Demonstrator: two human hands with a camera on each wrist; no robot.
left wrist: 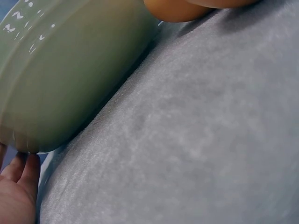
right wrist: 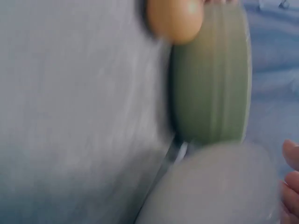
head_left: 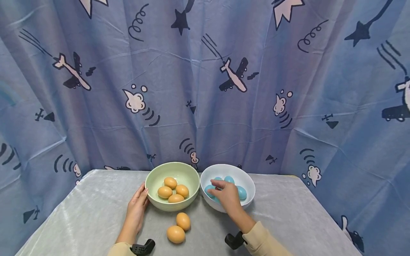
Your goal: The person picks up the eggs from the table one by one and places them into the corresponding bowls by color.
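Observation:
My left hand (head_left: 137,209) rests against the left side of a pale green bowl (head_left: 152,198), its fingers fairly straight along the outer wall. In the left wrist view, fingertips (left wrist: 32,161) touch the bowl low on its side. Several orange eggs (head_left: 164,192) lie inside that bowl. Over the white bowl (head_left: 251,185) hovers my right hand (head_left: 229,197), thumb and forefinger apart with nothing seen between them. Several blue eggs (head_left: 241,192) lie in the white bowl, partly hidden by this hand. The right wrist view is blurred and shows only some fingers (right wrist: 290,186) at its edge.
Two more orange eggs, a nearer one (head_left: 175,234) and a farther one (head_left: 183,221), lie on the grey-covered table (head_left: 80,213) in front of the green bowl. The bowls stand side by side near the back edge. Behind hangs a blue patterned curtain (head_left: 205,89).

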